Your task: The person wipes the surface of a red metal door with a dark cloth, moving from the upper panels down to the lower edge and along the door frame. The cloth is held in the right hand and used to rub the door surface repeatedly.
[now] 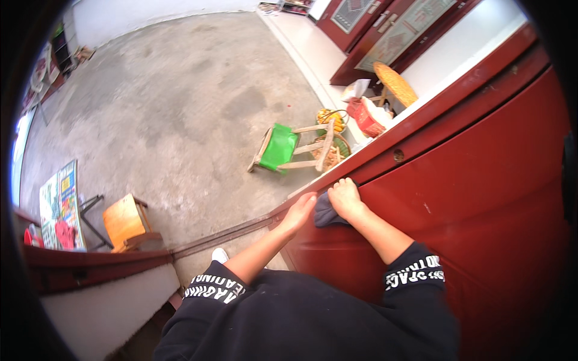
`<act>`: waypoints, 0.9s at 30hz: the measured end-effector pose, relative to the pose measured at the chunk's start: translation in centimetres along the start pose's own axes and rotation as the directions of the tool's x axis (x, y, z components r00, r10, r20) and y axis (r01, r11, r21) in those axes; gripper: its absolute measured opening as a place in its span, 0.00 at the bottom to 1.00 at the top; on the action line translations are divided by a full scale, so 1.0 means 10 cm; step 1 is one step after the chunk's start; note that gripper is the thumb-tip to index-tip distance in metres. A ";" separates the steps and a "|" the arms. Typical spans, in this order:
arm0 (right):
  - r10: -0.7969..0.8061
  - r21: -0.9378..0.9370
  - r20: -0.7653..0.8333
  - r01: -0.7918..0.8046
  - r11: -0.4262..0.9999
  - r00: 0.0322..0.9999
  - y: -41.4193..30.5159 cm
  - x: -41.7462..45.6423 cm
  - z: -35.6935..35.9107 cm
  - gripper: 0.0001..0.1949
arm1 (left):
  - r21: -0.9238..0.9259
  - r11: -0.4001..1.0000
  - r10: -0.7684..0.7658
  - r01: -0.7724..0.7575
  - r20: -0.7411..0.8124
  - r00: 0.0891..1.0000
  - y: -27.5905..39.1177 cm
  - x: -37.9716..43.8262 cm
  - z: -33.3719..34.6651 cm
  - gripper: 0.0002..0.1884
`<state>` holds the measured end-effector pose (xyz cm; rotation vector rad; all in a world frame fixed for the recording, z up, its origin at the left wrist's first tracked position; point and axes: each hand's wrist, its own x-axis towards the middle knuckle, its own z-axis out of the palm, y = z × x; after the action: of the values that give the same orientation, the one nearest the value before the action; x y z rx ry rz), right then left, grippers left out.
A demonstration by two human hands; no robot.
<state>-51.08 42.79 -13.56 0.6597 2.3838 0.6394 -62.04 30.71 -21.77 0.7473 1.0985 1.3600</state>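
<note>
My right hand (345,197) grips a dark grey cloth (326,211) and presses it to the edge of a red door (456,180). The fingers curl over the top of the cloth, and part of it hangs below the palm. Just left of the cloth is my left hand (299,212), its fingertips close to the door's edge. Its fingers overlap from this angle, so their spread is hidden. A round hole (398,155) pierces the door's edge strip beyond my right hand.
A wooden chair with a green seat (277,146) lies near baskets of yellow corn (332,121). A threshold rail (221,234) crosses the doorway by my white shoe (220,255). At left stand a small wooden chair (126,219) and a folding table (67,207).
</note>
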 end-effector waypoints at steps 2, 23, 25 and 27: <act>0.015 -0.022 -0.049 -0.016 1.000 0.999 0.23 -0.22 -0.37 0.09 | 0.006 0.996 0.091 -0.094 0.175 0.980 0.12 0.15 0.09 0.31; 0.087 0.064 -0.574 -0.061 0.996 0.814 0.47 -0.65 -0.56 0.03 | 0.167 0.936 0.240 -0.310 0.342 0.908 0.27 0.22 0.46 0.40; 0.047 0.063 -0.564 -0.014 0.998 0.825 0.37 -0.50 -0.33 0.03 | 0.124 0.982 0.101 -0.142 0.289 0.952 0.12 0.18 0.31 0.39; 0.051 0.106 -0.519 0.005 0.994 0.853 0.27 -0.33 -0.09 0.05 | 0.195 0.980 0.002 -0.051 0.241 0.970 0.01 0.12 0.10 0.38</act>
<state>-48.47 42.66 -10.05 0.6159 2.9339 0.7891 -61.33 32.02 -21.58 1.0487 1.0429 1.1563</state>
